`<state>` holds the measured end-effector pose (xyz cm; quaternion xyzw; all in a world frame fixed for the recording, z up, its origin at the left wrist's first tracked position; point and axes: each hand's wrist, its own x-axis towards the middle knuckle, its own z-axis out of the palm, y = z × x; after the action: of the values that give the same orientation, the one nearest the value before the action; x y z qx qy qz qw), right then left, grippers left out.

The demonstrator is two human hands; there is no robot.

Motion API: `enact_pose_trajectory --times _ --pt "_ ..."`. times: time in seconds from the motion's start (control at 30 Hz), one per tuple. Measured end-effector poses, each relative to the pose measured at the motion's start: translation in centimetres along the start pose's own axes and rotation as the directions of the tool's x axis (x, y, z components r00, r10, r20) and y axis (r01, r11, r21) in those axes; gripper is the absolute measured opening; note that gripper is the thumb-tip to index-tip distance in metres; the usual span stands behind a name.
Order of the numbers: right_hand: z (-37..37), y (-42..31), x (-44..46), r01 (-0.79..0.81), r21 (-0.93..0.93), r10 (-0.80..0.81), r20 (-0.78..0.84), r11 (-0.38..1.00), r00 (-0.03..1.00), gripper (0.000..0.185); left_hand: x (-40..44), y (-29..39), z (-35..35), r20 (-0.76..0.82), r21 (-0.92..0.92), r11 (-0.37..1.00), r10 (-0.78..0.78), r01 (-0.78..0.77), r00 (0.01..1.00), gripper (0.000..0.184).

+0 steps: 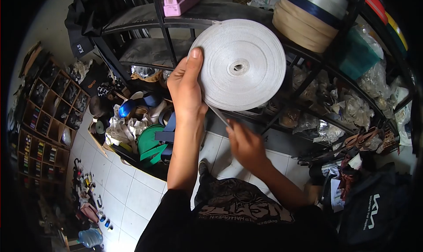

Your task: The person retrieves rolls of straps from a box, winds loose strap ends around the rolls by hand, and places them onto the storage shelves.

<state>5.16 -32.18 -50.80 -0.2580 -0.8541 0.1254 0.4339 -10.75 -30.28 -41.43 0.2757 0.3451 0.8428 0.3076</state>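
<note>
A large flat roll of white webbing strap (255, 44) is held up in front of me, its coiled face and small core hole toward the camera. My left hand (187, 82) grips the roll's left edge, thumb on the face and the other fingers hidden behind. Below the roll, my right hand (246, 146) pinches the strap's loose end (219, 115), which runs down from the roll's lower left edge.
Behind the roll stands a black metal shelf (136, 20) with a pink tape dispenser (180, 3) and stacked beige rolls (304, 25). A box of strap rolls, including a green roll (152, 139), sits on the tiled floor (141, 194). Left is a wooden thread rack (48, 119); right, a black bag (374, 208).
</note>
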Motion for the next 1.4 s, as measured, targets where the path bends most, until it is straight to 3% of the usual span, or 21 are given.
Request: enact_pose_trajectory --times 0.2,0.23,0.33,0.37,0.5,0.6,0.63,0.67,0.7,0.77,0.8,0.83,0.87,0.9,1.0,1.03,1.13,1.17,1.27,1.3,1.4 --pt "-5.4 1.6 3.1 -0.08 0.195 0.095 -0.066 0.978 0.993 0.026 -0.4 0.6 -0.3 0.029 0.061 0.99 -0.132 0.13 0.991 0.033" --pt "-6.3 1.4 3.0 -0.238 0.193 0.241 0.007 0.952 0.97 0.044 -0.1 -0.4 -0.6 0.056 -0.017 0.993 -0.115 0.116 0.992 0.033" --pt "-6.4 1.4 3.8 -0.286 0.303 0.353 -0.193 0.909 0.915 0.069 -0.6 -0.4 -0.6 0.055 0.026 0.984 -0.177 0.176 0.983 0.033" --pt "-6.6 1.1 4.3 -0.303 0.484 0.412 -0.134 0.821 0.901 0.099 -0.6 -0.4 -0.5 0.067 0.048 0.977 -0.209 0.206 0.976 0.033" --pt "-7.8 3.3 4.8 -0.096 0.225 0.086 0.053 0.97 0.995 0.112 -0.9 -1.2 -1.1 0.132 0.143 0.951 -0.292 0.274 0.947 0.038" --pt "-7.0 4.9 3.7 -0.137 0.475 0.151 0.009 0.869 0.989 0.104 -1.3 -0.3 -1.0 0.189 0.244 0.903 -0.402 0.354 0.896 0.049" --pt "-6.2 6.0 2.9 -0.244 0.602 0.26 0.063 0.76 0.964 0.104 -1.6 0.1 -0.9 0.2 0.282 0.877 -0.45 0.389 0.87 0.054" --pt "-6.0 6.8 2.1 -0.351 0.724 0.346 0.164 0.594 0.924 0.1 -1.9 -0.4 -1.1 0.236 0.467 0.878 -0.243 0.11 0.941 0.058" --pt "-5.8 7.2 1.5 -0.438 0.807 0.426 0.261 0.395 0.866 0.098 -2.3 -0.8 -0.9 0.314 0.61 0.773 -0.033 -0.175 0.949 0.063" --pt "-5.4 7.1 0.1 -0.515 0.856 0.46 0.439 0.048 0.772 0.091 -3.5 -0.3 -0.6 0.622 0.657 0.41 0.179 -0.633 0.762 0.068" --pt "-5.3 7.4 0.0 -0.537 0.844 0.447 0.48 0.0 0.755 0.09 -4.1 1.5 0.6 0.79 0.553 0.229 0.161 -0.801 0.592 0.069" --pt "-5.0 7.6 -0.2 -0.556 0.83 0.434 0.52 -0.054 0.735 0.09 -4.5 2.0 1.1 0.879 0.469 0.17 0.011 -0.867 0.477 0.072" --pt "-4.7 7.8 -0.8 -0.575 0.811 0.421 0.563 -0.112 0.712 0.089 -4.9 2.3 1.5 0.924 0.37 0.129 -0.152 -0.92 0.351 0.074" --pt "-4.3 7.8 -1.0 -0.595 0.797 0.42 0.579 -0.106 0.699 0.08 -5.2 2.1 2.1 0.955 0.286 0.039 -0.091 -0.957 0.282 0.061" --pt "-5.0 7.3 -0.7 -0.689 0.703 0.303 0.705 -0.178 0.641 0.061 -4.3 0.9 2.8 0.882 0.262 0.082 -0.425 -0.962 0.204 0.043" --pt "-4.6 7.6 -1.2 -0.701 0.675 0.334 0.732 -0.232 0.594 0.041 -3.6 0.0 2.7 0.948 0.174 0.102 -0.288 -0.979 0.138 0.036" --pt "-5.6 7.6 -0.8 -0.788 0.572 0.196 0.82 -0.227 0.538 0.034 -2.9 0.2 3.2 0.888 0.233 0.216 -0.445 -0.948 0.116 0.036" --pt "-5.7 7.8 -0.7 -0.82 0.555 0.212 0.826 -0.137 0.523 0.036 -3.0 -0.2 3.1 0.891 0.213 0.198 -0.441 -0.957 0.107 0.034" --pt "-6.0 7.6 -0.2 -0.845 0.499 0.188 0.864 -0.194 0.467 0.038 -3.1 -0.3 2.8 0.899 0.234 0.219 -0.421 -0.947 0.125 0.033" --pt "-6.0 7.2 -0.2 -0.85 0.492 0.263 0.859 -0.185 0.44 0.043 -3.0 -0.2 2.8 0.908 0.249 0.271 -0.4 -0.93 0.127 0.032" --pt "-8.5 6.4 1.7 -0.918 0.389 0.083 0.92 -0.078 0.383 0.048 -2.0 0.5 2.5 0.929 0.288 0.41 -0.339 -0.865 0.148 0.03"
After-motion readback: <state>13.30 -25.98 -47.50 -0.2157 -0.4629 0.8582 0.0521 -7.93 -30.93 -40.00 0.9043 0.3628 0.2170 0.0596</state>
